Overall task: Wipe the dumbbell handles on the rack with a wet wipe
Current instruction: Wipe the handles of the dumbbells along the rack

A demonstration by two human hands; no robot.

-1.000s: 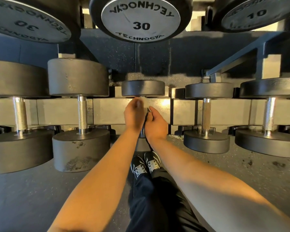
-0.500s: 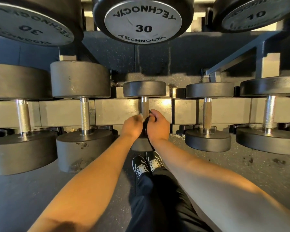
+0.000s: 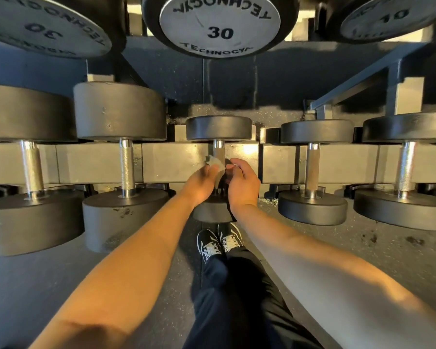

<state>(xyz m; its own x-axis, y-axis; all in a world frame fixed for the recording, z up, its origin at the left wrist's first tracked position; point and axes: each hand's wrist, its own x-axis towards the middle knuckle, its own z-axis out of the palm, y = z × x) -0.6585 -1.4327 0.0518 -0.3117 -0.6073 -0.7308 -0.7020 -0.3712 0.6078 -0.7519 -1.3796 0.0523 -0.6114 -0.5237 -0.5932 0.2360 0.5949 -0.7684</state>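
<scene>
Both hands are hiding the lower part of the small black dumbbell's steel handle [image 3: 218,150]; crumpled grey wipe [image 3: 214,161] showing only partly. Far-left dumbbell [image 3: 23,170] getting cut off by frame edge.

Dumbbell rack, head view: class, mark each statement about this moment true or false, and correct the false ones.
1. Both hands are at the small middle dumbbell. True.
2. The left hand holds a wipe against its handle. True.
3. The right hand grips the dumbbell on the far right. False: it is beside the middle handle.
4. The plate overhead reads 50. False: it reads 30.
5. The person wears long sleeves. False: both forearms are bare.
</scene>
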